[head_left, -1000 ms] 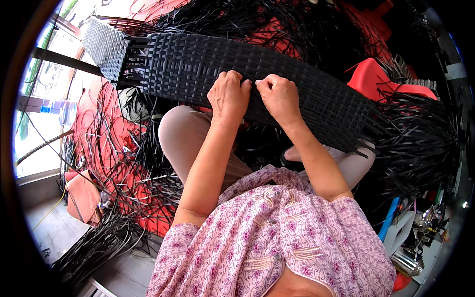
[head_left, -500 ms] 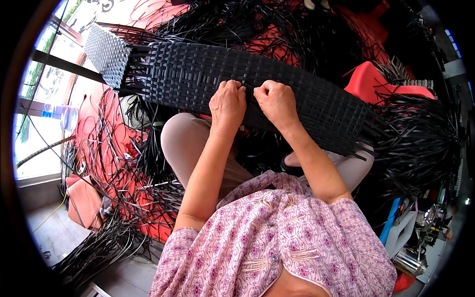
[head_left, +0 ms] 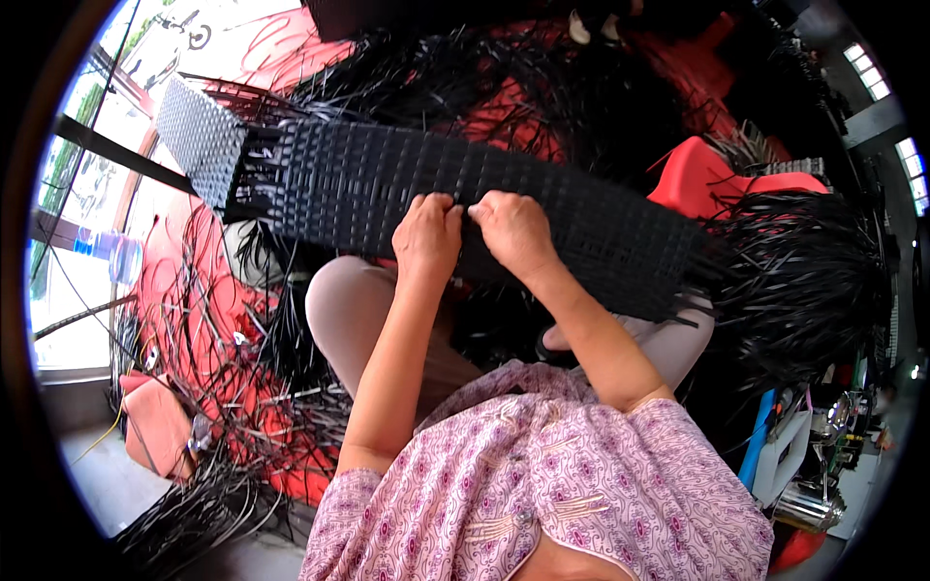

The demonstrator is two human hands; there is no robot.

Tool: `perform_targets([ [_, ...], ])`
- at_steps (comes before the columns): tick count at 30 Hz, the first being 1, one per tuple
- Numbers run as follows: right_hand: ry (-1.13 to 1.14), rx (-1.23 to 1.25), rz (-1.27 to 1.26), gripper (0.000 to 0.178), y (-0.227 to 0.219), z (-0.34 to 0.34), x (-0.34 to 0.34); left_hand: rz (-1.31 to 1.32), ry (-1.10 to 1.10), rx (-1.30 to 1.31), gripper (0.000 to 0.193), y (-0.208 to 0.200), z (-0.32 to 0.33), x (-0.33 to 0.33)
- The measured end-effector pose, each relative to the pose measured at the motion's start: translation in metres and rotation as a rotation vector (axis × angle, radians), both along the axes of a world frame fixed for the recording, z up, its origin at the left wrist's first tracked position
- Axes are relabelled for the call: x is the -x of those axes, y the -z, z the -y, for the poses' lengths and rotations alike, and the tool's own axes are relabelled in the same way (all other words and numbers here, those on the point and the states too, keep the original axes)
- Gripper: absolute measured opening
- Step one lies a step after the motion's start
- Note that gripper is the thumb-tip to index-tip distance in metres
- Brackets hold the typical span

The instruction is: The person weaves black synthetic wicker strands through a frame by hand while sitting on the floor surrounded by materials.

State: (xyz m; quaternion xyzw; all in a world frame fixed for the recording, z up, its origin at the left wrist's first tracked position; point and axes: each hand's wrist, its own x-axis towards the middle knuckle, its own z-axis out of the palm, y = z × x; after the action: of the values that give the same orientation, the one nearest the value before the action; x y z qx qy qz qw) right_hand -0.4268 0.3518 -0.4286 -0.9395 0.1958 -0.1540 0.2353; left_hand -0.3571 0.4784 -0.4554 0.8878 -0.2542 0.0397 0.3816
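Observation:
A long black woven strip panel [head_left: 378,174] lies slantwise across my raised knees, its left end bent into a paler grey-looking section [head_left: 199,140]. My left hand [head_left: 427,237] is closed at the middle of the panel, fingers curled against the weave. Close beside it, my right hand [head_left: 515,232] is also closed, thumb and fingers pinched together. Only a narrow gap separates the two hands. Whatever lies between the fingertips is too dark and small to make out. Loose black strip ends [head_left: 804,261] fan out from the panel's right end.
Heaps of black strips [head_left: 426,73] cover the red floor sheet [head_left: 184,252] beyond the panel and at left. A red plastic stool [head_left: 707,179] stands at far right. Metal and white equipment [head_left: 804,504] is at lower right, and a pink cushion-like piece [head_left: 158,426] lies at left.
The whole view has shifted, so the panel and surroundings sit lower. My hands have drawn slightly closer together and both remain closed at the panel's middle.

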Motion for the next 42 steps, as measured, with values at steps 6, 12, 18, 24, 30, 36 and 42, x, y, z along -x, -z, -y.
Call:
perform_targets([
  [6, -0.021, -0.032, 0.054, 0.028, 0.001, -0.001, 0.006, -0.046, 0.096, 0.067, 0.019, -0.004, -0.007, -0.005],
  [12, -0.002, 0.019, 0.001, 0.027, -0.003, -0.009, 0.006, -0.085, 0.092, 0.126, 0.018, -0.002, -0.011, -0.007],
  [18, -0.013, 0.068, -0.037, 0.021, -0.010, -0.021, 0.004, -0.299, -0.031, 0.195, 0.017, -0.014, -0.008, -0.001],
  [24, -0.169, -0.117, 0.149, 0.065, -0.025, -0.016, 0.028, -0.422, -0.122, 0.437, 0.016, -0.008, -0.021, -0.010],
  [30, -0.153, -0.055, 0.393, 0.054, -0.007, 0.001, 0.040, -0.562, -0.167, 0.692, 0.007, -0.020, -0.044, -0.026],
  [36, -0.015, -0.101, 0.507, 0.044, 0.006, 0.001, 0.052, -0.545, -0.287, 0.711, 0.010, -0.014, -0.067, -0.043],
  [42, -0.034, 0.078, 0.450, 0.036, 0.015, 0.009, 0.079, -0.575, -0.330, 0.726, 0.010, 0.000, -0.070, -0.050],
])
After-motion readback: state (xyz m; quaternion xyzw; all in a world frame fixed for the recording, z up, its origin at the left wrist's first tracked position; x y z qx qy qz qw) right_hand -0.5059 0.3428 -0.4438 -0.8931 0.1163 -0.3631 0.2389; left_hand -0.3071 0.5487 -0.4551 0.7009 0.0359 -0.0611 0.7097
